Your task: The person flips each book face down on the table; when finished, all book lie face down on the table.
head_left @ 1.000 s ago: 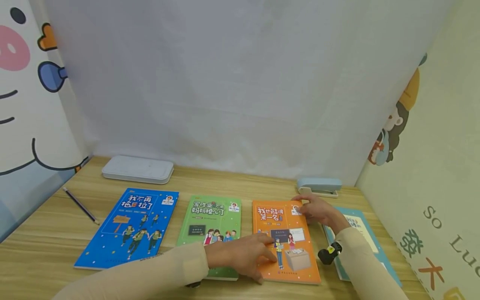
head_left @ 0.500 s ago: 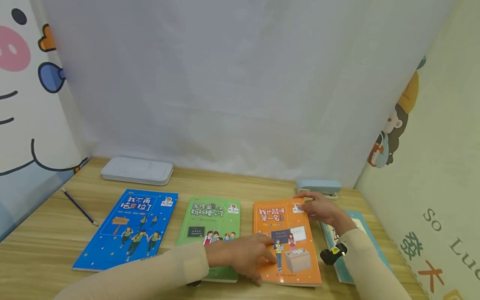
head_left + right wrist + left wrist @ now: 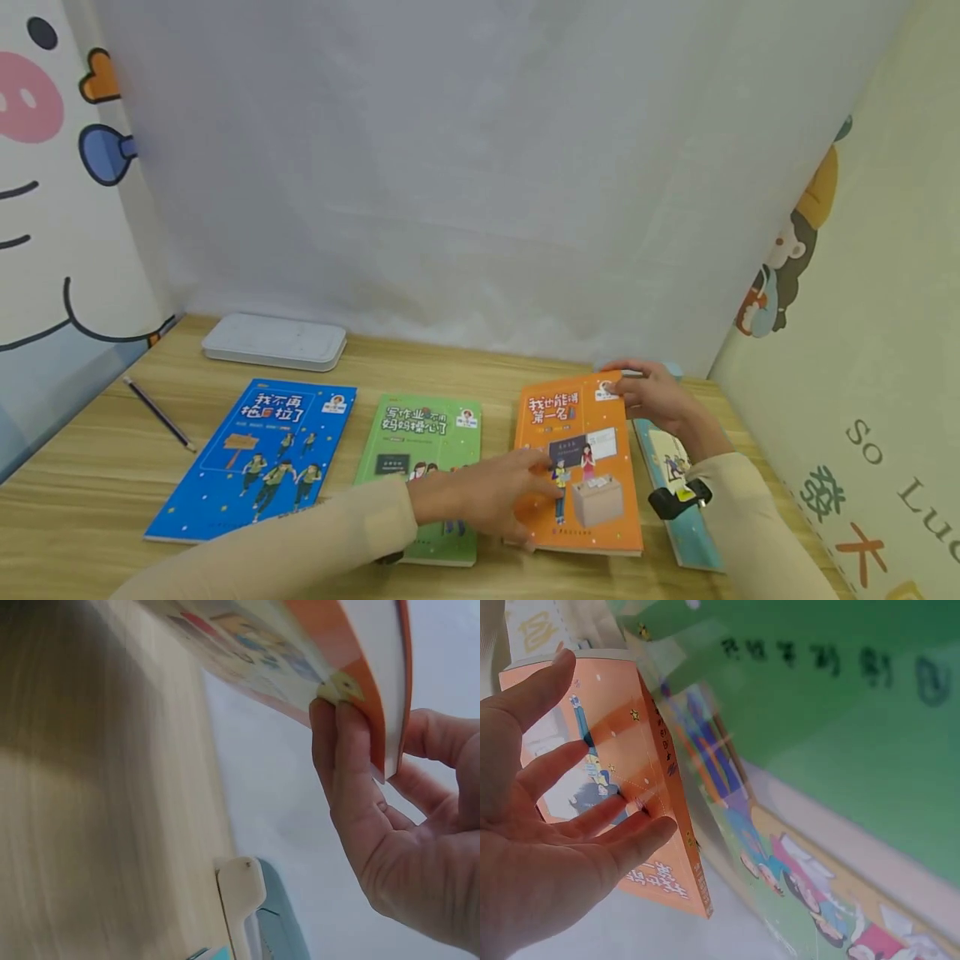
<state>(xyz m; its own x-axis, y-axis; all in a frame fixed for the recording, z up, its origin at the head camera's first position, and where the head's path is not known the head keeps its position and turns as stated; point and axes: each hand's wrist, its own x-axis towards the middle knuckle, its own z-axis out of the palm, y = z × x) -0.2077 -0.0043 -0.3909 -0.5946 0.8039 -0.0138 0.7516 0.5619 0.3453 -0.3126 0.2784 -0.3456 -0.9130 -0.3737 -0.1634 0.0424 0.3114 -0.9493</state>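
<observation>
My right hand (image 3: 660, 402) pinches the upper right corner of an orange book (image 3: 540, 442) between thumb and fingers. That end is tilted up off the table; in the right wrist view the fingers (image 3: 351, 750) lie on one cover and the thumb on the other. My left hand (image 3: 495, 497) is at the book's lower left, fingers loosely spread over its cover in the left wrist view and the thumb (image 3: 547, 690) by its bottom edge. Under the left wrist lies a green book (image 3: 427, 412), partly hidden. A teal book (image 3: 693, 529) lies beneath the right forearm.
A blue book (image 3: 300, 458) lies on the left of the wooden table (image 3: 75, 500), with a pencil (image 3: 159, 412) beside it. At the back stands a pale flat case (image 3: 274, 340). Behind the right hand is a light blue stapler (image 3: 281, 922), mostly hidden in the head view.
My right hand has lifted the far end of the orange book, which has shifted slightly right and away. My left hand has risen slightly at the book's lower left.
</observation>
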